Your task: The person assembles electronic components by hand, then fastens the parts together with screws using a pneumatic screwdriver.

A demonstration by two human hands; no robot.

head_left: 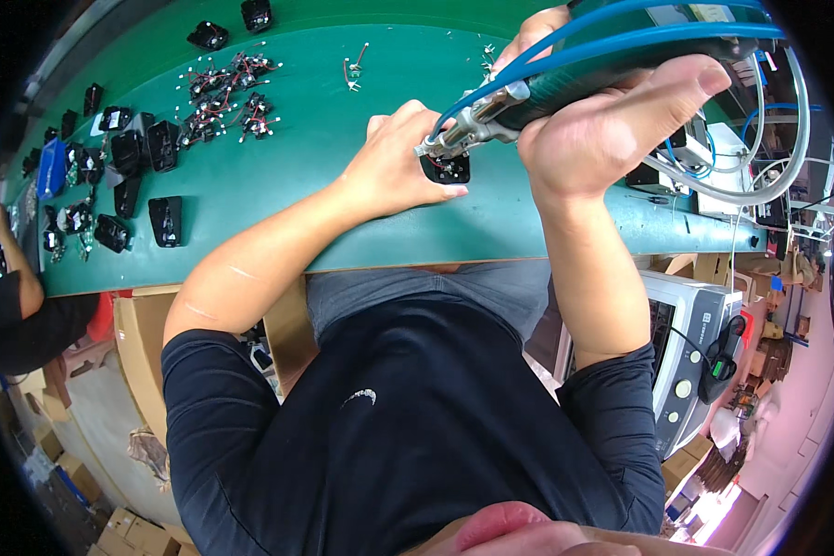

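My left hand (394,162) is closed around a small open black plastic housing (450,172) on the green bench, its thumb along the near side. Small parts and wires show inside the housing. My right hand (588,144) grips the dark body of a power screwdriver (565,91), with the thumb stretched along it and the other fingers mostly hidden behind. Blue air hoses run along the tool. Its metal nose (473,125) slants down to the housing beside my left fingers; whether the tip touches a screw cannot be seen.
A pile of wired small parts (227,93) lies on the green bench (296,148) at the far left. Black housings (165,222) and a blue bin (51,169) are further left, near another person's arm (18,250). White equipment (723,167) and looping clear tubing (788,176) stand right.
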